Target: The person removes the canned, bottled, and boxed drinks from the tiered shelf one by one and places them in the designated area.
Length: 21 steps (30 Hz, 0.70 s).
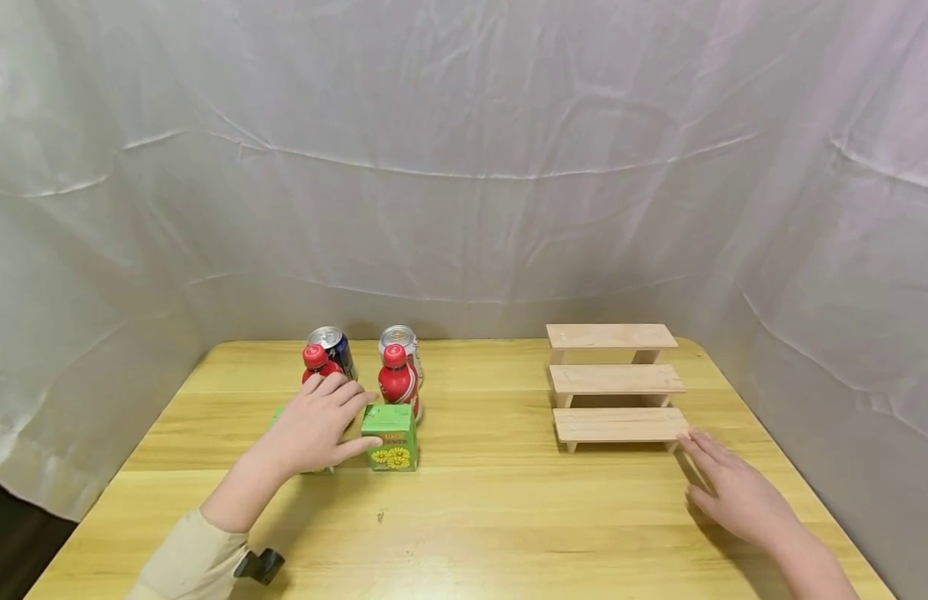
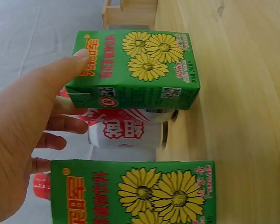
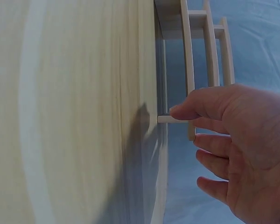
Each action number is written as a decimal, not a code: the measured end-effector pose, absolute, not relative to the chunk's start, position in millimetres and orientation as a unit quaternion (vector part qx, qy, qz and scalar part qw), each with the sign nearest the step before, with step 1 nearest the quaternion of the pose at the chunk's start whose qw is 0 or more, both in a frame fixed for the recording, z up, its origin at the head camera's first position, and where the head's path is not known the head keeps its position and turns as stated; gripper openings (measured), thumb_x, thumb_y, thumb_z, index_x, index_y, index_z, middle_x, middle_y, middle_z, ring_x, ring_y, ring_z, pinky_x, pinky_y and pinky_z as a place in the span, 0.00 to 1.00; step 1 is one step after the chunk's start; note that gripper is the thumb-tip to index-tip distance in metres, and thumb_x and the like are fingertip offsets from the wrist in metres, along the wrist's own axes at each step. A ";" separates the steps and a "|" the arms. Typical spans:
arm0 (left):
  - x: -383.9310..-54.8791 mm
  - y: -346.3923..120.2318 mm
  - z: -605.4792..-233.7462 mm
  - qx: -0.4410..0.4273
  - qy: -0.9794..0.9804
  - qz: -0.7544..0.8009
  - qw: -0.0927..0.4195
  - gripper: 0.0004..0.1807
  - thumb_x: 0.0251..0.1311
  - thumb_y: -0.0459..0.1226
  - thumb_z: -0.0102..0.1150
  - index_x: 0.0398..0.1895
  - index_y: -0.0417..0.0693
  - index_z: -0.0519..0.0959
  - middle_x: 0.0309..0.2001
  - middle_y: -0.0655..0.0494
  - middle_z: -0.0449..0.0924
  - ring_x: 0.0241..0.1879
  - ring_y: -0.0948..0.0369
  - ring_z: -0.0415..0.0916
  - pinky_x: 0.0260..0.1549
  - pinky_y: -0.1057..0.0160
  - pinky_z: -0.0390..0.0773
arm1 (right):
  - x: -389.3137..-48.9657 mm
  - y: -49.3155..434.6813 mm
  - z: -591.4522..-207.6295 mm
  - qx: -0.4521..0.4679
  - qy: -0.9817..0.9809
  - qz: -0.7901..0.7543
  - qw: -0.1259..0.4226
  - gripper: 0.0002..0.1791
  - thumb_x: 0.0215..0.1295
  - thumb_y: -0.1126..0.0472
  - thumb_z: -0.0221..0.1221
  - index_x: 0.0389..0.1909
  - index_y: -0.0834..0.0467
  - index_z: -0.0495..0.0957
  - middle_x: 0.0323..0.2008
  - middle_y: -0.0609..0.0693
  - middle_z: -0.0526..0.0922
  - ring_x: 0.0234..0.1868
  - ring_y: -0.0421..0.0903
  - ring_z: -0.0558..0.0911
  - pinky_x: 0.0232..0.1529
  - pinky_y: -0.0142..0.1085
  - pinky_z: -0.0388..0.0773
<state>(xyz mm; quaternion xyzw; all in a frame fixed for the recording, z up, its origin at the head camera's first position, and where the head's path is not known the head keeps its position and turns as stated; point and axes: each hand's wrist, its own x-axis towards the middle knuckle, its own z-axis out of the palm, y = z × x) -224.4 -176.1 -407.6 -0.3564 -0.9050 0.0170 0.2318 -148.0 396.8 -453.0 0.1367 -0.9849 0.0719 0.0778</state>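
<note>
My left hand [image 1: 309,425] reaches over the drinks and grips a green drink carton [image 1: 392,450] with yellow flowers, the thumb across its front and the index finger behind. A second green carton [image 2: 144,191] stands beside it, mostly under the hand in the head view. Behind the cartons are two red-capped bottles, one in plain sight [image 1: 396,379] and one partly covered [image 1: 315,358]. My right hand [image 1: 737,492] is at the right front corner of a three-step wooden stand [image 1: 621,425], fingers extended, fingertips right at the lowest step's edge.
A dark blue can [image 1: 343,352] and a white can [image 1: 400,337] stand at the back, behind the bottles. Grey cloth [image 1: 479,233] hangs around the back and sides of the wooden table [image 1: 486,500]. A small speck [image 1: 380,516] lies near the front.
</note>
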 end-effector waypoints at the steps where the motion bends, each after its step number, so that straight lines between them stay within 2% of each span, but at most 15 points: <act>1: -224.0 -176.5 -406.2 -0.358 -0.903 0.012 0.239 0.34 0.52 0.66 0.60 0.51 0.51 0.80 0.44 0.57 0.80 0.48 0.54 0.70 0.52 0.51 0.68 | -147.8 396.8 -452.3 0.134 -0.986 0.073 0.073 0.42 0.53 0.58 0.68 0.68 0.65 0.64 0.67 0.69 0.66 0.64 0.70 0.68 0.61 0.63 0.65; 8: -218.9 -185.0 -394.5 -0.351 -0.892 -0.015 0.286 0.33 0.49 0.63 0.63 0.50 0.51 0.81 0.45 0.54 0.80 0.49 0.51 0.71 0.51 0.49 0.69 | -146.5 398.3 -451.2 0.129 -0.986 0.078 0.066 0.41 0.55 0.56 0.67 0.69 0.65 0.64 0.67 0.69 0.66 0.64 0.70 0.68 0.61 0.63 0.64; 17: -209.4 -217.1 -385.9 -0.275 -0.917 -0.032 0.287 0.33 0.50 0.60 0.64 0.53 0.49 0.81 0.46 0.52 0.80 0.49 0.49 0.70 0.46 0.50 0.66 | -148.1 400.2 -450.8 0.135 -0.985 0.078 0.080 0.39 0.57 0.55 0.66 0.68 0.64 0.65 0.66 0.70 0.67 0.64 0.71 0.67 0.60 0.64 0.64; 21: -204.9 -233.6 -384.5 -0.247 -0.922 -0.036 0.296 0.32 0.50 0.58 0.64 0.52 0.48 0.81 0.46 0.50 0.81 0.50 0.48 0.70 0.44 0.48 0.66 | -149.7 399.9 -450.4 0.142 -0.982 0.071 0.107 0.38 0.56 0.56 0.67 0.67 0.64 0.67 0.64 0.70 0.68 0.63 0.71 0.69 0.60 0.63 0.63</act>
